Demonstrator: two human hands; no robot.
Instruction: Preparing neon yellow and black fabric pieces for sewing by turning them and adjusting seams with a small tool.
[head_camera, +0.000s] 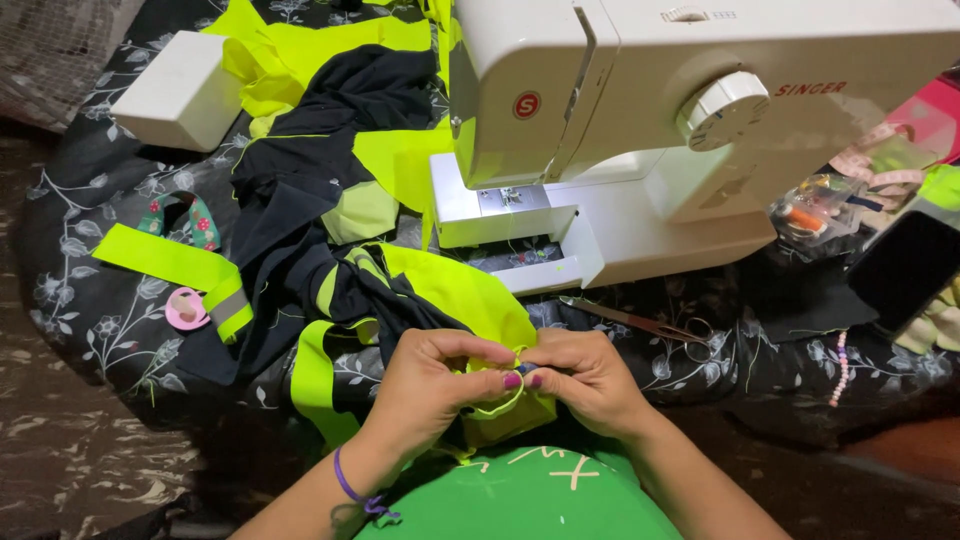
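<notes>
Left hand (440, 375): fingers pinched shut on neon-yellow and black fabric piece (455, 295) | right hand (585, 375): pinching same edge, touching left | fabric in front of white sewing machine (700, 120) | thin metal scissors (645, 323) just beside.

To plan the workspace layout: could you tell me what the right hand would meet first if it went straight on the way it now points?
The right hand points leftward; it would meet the left hand first, their fingertips already pinching the neon yellow fabric together.

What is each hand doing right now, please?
Left hand: closed, pinching the yellow fabric.
Right hand: closed, pinching the same fabric.
</notes>
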